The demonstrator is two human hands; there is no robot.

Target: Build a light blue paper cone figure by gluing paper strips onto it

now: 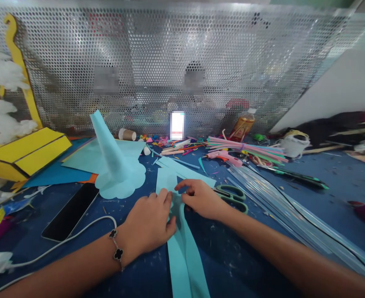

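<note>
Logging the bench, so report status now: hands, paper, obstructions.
Left hand, right hand both on light-blue paper strip. Green-handled scissors beside right hand, not held.

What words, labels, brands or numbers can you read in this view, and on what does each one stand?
Nothing can be read: the label on the plastic bottle is too small and blurred, the lit screen shows only a pale blur, and the two patches on the perforated metal panel are pixelated.
</note>
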